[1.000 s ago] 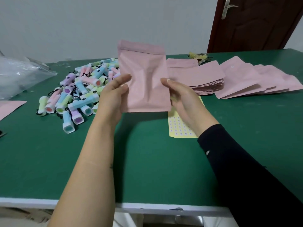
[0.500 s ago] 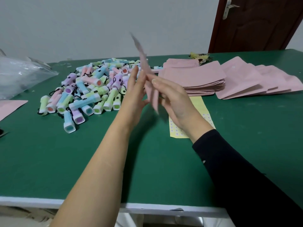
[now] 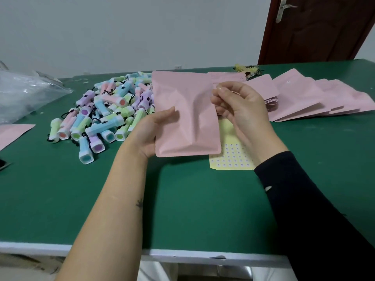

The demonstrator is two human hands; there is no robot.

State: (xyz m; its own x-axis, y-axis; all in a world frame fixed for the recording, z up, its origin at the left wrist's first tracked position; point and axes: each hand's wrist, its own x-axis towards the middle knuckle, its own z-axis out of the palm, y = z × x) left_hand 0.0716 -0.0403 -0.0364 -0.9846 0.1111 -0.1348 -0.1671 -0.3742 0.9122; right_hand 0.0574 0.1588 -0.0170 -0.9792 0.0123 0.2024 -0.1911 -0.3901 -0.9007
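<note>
A pink pouch [image 3: 183, 112] is held upright above the green table [image 3: 192, 209], its flat face toward me and a bulge down its middle. My left hand [image 3: 151, 132] grips its lower left edge, thumb on the front. My right hand [image 3: 238, 107] has its fingers curled at the pouch's upper right edge and pinches it there. A yellow sticker sheet [image 3: 231, 157] lies on the table under my right hand, partly hidden by the pouch.
A heap of pastel mini flashlights [image 3: 101, 116] lies left of the pouch. Stacks of pink pouches [image 3: 300, 96] fan out at the right. A clear plastic bag [image 3: 22, 94] and another pink pouch [image 3: 12, 132] sit at the far left. A dark door [image 3: 316, 27] stands behind.
The pouch was flipped edge-on half a second ago and now faces me flat again. My left hand shifted to its lower left; my right hand rose to the upper right edge.
</note>
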